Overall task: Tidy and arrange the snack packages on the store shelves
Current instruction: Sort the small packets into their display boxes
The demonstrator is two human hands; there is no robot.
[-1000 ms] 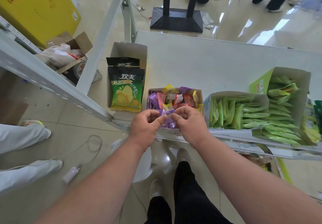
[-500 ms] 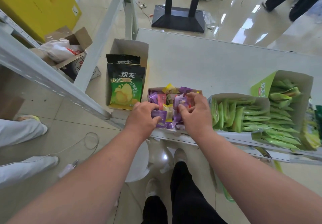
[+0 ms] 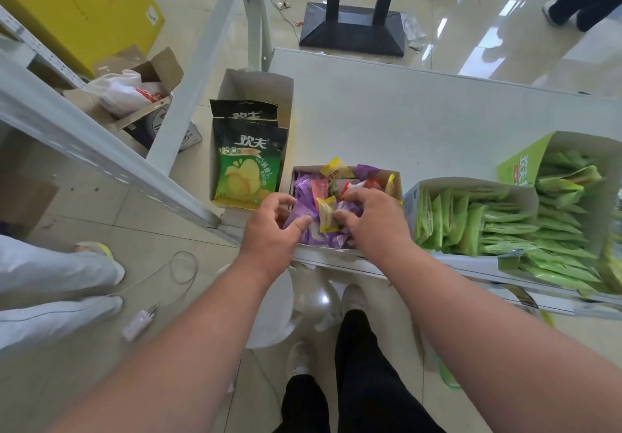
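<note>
A small cardboard box [image 3: 397,180] of mixed purple, yellow and red snack packets stands at the front edge of the white shelf [image 3: 420,113]. My left hand [image 3: 272,230] reaches into its left side, thumb and fingers pinching a purple packet [image 3: 301,209]. On the box's right side, my right hand [image 3: 373,220] pinches a small yellow packet [image 3: 326,214] with curled fingers. Left of this box, a taller box [image 3: 255,86] holds black-and-green chip bags [image 3: 249,166]. To the right, two boxes hold green packets [image 3: 478,217].
A grey shelf rail [image 3: 101,150] runs diagonally at the left. Beyond it lie an open carton with a white bag [image 3: 128,92] and a yellow box [image 3: 84,5]. A black stand base [image 3: 351,32] sits on the floor behind the shelf. Another person's legs [image 3: 50,281] are at the left.
Both hands went from holding a purple packet at the box's front edge to reaching down into the box among the packets. The right hand now pinches a yellow packet.
</note>
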